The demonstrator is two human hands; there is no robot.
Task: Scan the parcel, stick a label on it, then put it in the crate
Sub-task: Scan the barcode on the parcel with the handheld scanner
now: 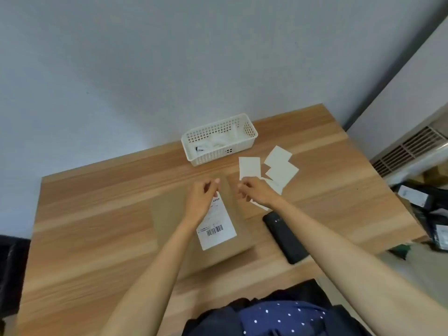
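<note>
A flat brown cardboard parcel (169,214) lies on the wooden table in front of me. A white shipping label (218,226) with a barcode rests on its top face, tilted. My left hand (201,200) pinches the label's far end between thumb and fingers. My right hand (257,192) hovers just right of it with fingers drawn together over a bit of white paper; whether it grips the paper is unclear. The white perforated plastic crate (213,157) stands behind the parcel and holds some white items.
Several blank white label sheets (281,168) lie scattered right of the crate. A black handheld device (286,238) lies on the table right of the parcel. Dark parcels (426,209) are piled on the floor at the right. A wall runs behind the table.
</note>
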